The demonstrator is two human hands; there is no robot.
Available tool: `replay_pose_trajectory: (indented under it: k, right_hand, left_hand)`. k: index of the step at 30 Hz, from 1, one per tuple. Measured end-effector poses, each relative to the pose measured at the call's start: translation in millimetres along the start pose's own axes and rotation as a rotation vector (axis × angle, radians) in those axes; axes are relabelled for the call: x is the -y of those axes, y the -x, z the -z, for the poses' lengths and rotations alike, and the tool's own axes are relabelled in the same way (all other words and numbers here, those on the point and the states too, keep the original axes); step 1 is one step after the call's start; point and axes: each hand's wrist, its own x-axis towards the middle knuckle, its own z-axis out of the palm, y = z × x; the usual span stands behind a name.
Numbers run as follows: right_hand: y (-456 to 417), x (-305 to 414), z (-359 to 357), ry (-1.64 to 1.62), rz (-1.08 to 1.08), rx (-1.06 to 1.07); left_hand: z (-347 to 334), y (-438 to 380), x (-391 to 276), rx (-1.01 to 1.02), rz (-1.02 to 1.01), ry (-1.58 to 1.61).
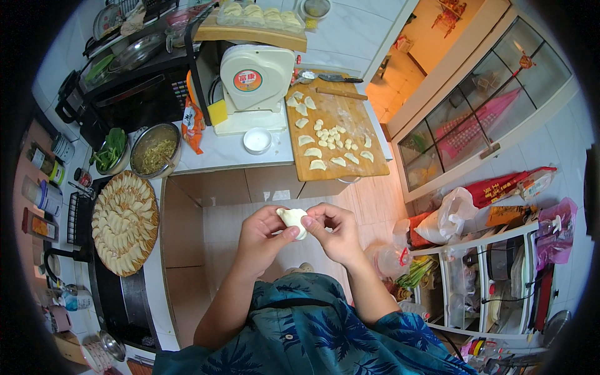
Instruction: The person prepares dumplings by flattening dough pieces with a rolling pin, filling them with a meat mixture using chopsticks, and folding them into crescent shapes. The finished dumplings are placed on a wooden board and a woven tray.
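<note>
A folded dumpling [292, 221] of white dough is held in the air in front of my body. My left hand [268, 234] grips its left side, thumb along the lower edge. At its right edge the thumb and fingers of my right hand [333, 230] pinch the dough. Beyond my hands is a wooden cutting board [360, 101] with a rolling pin [341, 93] and a cleaver [340, 78] at its far end. Several small dough pieces [332, 136] are clustered on the board, with finished dumplings [313, 153] around them.
A round tray [152, 243] covered with dumplings sits over the stove at left. Near it stand a metal bowl of filling [176, 136] and a bowl of leafy greens [115, 143]. A white dough machine [257, 79] and a small white bowl [258, 141] share the counter. Shelving [436, 253] stands right.
</note>
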Motion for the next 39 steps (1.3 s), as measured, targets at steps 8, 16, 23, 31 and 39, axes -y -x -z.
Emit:
replay_pose_trajectory:
  k: [8, 16, 23, 31, 39]
  right_hand:
    - [1.6, -2.0, 1.2, -0.159, -0.038, -0.049]
    - [-7.3, 0.1, 3.9, -0.084, 0.045, 0.008]
    - [-3.2, 5.6, 1.3, -0.196, -0.027, -0.049]
    - [-17.4, -0.5, 8.0, -0.064, -0.066, 0.053]
    - [-26.2, 10.4, 8.8, -0.083, -0.126, 0.028]
  left_hand:
    - [-3.3, 0.6, 2.0, -0.002, -0.008, -0.046]
    - [-3.0, 1.0, 6.4, 0.071, 0.017, -0.088]
    - [-11.7, 0.4, 11.9, 0.031, 0.033, -0.101]
    - [-9.0, 0.1, 7.2, 0.067, 0.165, -0.123]
    - [-13.0, -2.9, 6.4, 0.044, 0.215, -0.047]
